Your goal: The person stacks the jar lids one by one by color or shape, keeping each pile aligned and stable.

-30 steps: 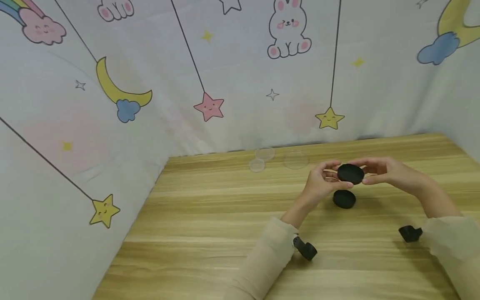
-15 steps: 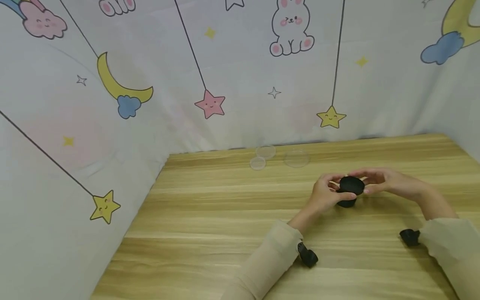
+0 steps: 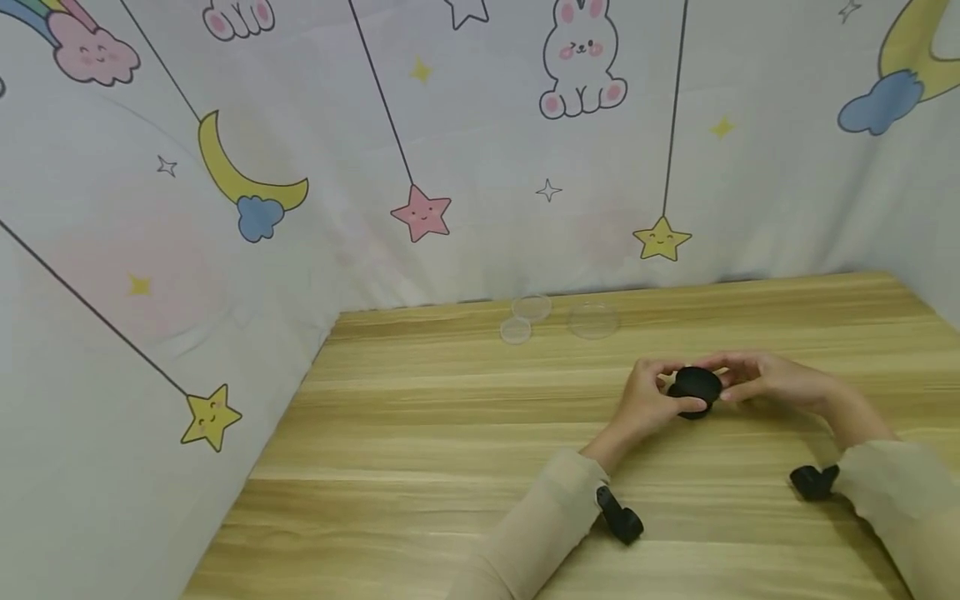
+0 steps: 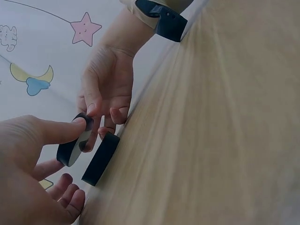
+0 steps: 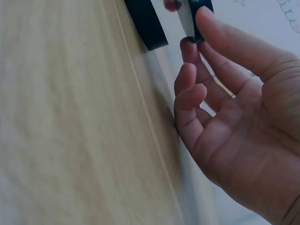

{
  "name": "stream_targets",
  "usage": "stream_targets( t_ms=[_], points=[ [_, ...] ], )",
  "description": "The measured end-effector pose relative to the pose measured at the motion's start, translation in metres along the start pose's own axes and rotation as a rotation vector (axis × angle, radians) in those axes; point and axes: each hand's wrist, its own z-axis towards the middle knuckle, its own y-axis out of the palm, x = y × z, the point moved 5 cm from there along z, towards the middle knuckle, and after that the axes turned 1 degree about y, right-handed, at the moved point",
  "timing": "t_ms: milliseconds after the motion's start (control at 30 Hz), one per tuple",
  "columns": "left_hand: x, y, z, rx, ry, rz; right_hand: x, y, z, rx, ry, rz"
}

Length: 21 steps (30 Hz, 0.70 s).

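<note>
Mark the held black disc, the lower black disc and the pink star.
Held black disc [image 4: 67, 151]: left wrist view, side wall.
Lower black disc [image 4: 101, 159]: left wrist view, side wall.
Pink star [image 3: 422, 214]: head view, middle.

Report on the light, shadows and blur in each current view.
Head: brightest, soft shadow by the right sleeve, clear discs faint against the table. Left wrist: dimmer, table grain soft. Right wrist: also dim, table blurred, dark shadow beside the right hand, black discs cropped at the top.

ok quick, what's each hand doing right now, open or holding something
Left hand: holding the upper black disc by its left edge.
Right hand: holding that same disc, thumb and fingertips at its right edge.
</note>
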Motion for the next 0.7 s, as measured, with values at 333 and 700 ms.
stream_targets(
  t_ms=[333,700],
  points=[
    [-0.0062,-0.0007,0.0026,-0.029,0.012,0.012,0.0020,-0.0009,0.0028,0.017,0.037,-0.030],
    [-0.0091,0.0015,-0.0002,-0.065,0.045,0.058,0.0067,0.0020,0.0025,0.033,0.096,-0.050]
  ],
)
